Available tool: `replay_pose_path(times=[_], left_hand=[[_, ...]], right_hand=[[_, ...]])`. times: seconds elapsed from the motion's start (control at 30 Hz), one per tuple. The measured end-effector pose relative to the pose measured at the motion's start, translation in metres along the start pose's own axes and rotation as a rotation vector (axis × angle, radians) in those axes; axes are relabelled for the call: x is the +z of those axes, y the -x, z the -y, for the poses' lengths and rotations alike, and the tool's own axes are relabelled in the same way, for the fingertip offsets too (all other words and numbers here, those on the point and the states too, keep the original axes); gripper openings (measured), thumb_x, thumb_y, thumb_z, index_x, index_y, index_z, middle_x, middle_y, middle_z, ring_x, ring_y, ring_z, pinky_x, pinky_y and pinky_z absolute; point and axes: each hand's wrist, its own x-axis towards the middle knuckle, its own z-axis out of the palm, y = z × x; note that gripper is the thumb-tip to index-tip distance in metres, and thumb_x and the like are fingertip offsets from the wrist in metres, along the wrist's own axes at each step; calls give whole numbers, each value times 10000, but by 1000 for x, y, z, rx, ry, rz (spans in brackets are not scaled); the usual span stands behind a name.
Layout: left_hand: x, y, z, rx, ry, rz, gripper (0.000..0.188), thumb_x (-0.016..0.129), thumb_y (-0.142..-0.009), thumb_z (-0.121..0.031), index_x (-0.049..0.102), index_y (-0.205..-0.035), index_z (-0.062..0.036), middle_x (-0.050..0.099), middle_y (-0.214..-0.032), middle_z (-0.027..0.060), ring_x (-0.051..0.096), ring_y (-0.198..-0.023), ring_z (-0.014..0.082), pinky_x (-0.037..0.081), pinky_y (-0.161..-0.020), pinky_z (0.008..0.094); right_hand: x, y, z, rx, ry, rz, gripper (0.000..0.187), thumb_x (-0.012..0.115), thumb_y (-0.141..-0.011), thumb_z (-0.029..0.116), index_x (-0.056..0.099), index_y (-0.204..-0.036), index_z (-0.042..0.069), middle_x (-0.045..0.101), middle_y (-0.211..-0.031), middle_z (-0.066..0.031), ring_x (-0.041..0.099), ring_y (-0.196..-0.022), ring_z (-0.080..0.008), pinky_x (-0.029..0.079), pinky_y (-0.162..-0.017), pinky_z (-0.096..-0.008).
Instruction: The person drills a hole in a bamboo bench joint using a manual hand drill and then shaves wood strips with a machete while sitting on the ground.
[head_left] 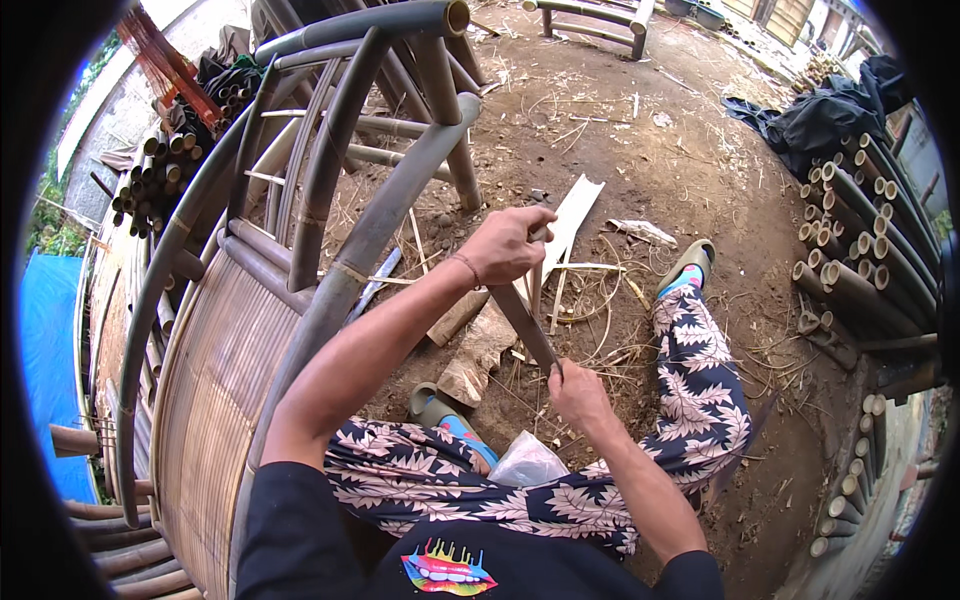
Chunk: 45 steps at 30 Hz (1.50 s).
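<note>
My left hand (508, 245) is closed round the top end of a bamboo strip (536, 290), which points down toward the ground. Lower and nearer to me, my right hand (585, 395) grips one end of a machete (525, 325). Its long dark blade slants up and left from the right fist to just below my left hand, beside the strip. How far the blade touches the bamboo I cannot tell. A rough wooden block (480, 355) lies on the ground under the blade, between my feet. Behind my left hand a wide pale split piece of bamboo (577, 215) lies on the dirt.
A bamboo chair (215, 350) with a slatted seat stands close at my left. Bundles of bamboo poles (870, 245) rise at the right, with dark cloth (830, 115) over them. A low bamboo bench frame (590, 25) stands far back. Shavings litter the dirt floor (640, 160).
</note>
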Motion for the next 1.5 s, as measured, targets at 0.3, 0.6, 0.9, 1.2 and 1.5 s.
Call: replay_pose_path(times=[0.3, 0.6, 0.9, 1.2, 1.5], left_hand=[[25, 10, 13, 119, -198, -344, 352, 622, -957, -216, 637, -1268, -54, 609, -928, 82, 605, -813, 229, 531, -785, 336], [-123, -1, -106, 381, 359, -817, 207, 623, -974, -185, 684, -1103, -35, 716, -926, 67, 684, -781, 121, 578, -643, 247], [-121, 108, -107, 281, 53, -948, 247, 568, -993, -217, 680, -1192, -123, 665, -1208, 100, 698, -978, 203, 640, -693, 277], [-34, 93, 9, 186, -72, -629, 225, 642, -937, -79, 670, -1158, -49, 636, -1035, 86, 631, -871, 168, 557, -759, 286], [-10, 116, 1, 146, 184, -556, 300, 719, -837, 27, 604, -1107, -39, 666, -979, 79, 703, -922, 175, 617, -799, 308]], right_hand=[[38, -19, -53, 83, 191, 116, 356, 493, -956, 259, 664, -861, -39, 669, -874, -317, 659, -859, -490, 540, -797, -555], [66, -38, -86, 167, 181, 53, 374, 533, -965, 284, 669, -901, -59, 676, -851, -314, 694, -782, -436, 568, -713, -515], [3, -29, -61, 342, -788, -79, 314, 427, -1037, 215, 585, -1009, -55, 554, -637, -63, 557, -466, -146, 461, -374, -307], [-47, -23, -36, 214, -508, -150, 313, 440, -1039, 228, 589, -1003, -45, 528, -615, -55, 540, -444, -147, 463, -398, -300], [-62, 67, 92, -488, -249, -281, 348, 511, -996, 156, 554, -1238, -90, 670, -843, -212, 699, -720, -310, 559, -636, -388]])
